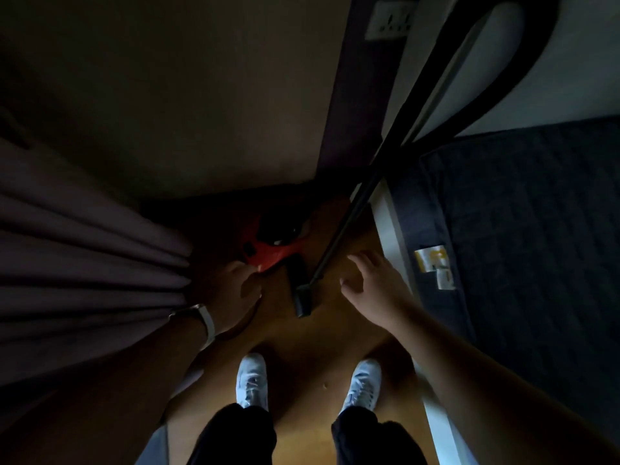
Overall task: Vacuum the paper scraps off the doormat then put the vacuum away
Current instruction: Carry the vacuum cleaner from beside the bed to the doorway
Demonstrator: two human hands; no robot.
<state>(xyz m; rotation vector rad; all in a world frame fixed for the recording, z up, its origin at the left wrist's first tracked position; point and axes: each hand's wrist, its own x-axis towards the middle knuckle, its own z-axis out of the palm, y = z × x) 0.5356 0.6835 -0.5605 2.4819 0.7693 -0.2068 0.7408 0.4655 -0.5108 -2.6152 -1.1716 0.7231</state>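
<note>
A red and black vacuum body (268, 245) sits on the wooden floor in a dark corner. Its black wand (362, 203) slants up to the right, with the floor nozzle (300, 290) resting on the floor and a black hose (523, 78) looping above. My left hand (231, 293), with a watch on the wrist, reaches to the red body's near edge; its fingertips touch or nearly touch it. My right hand (372, 283) hovers with fingers spread, just right of the wand, holding nothing. No doormat or paper scraps appear.
A pleated curtain (84, 256) hangs at the left. A dark mattress (536, 229) with a yellow label (432, 260) lies at the right on a white frame. A wall socket (389, 20) is at top. My two white shoes (251, 380) stand on the floor.
</note>
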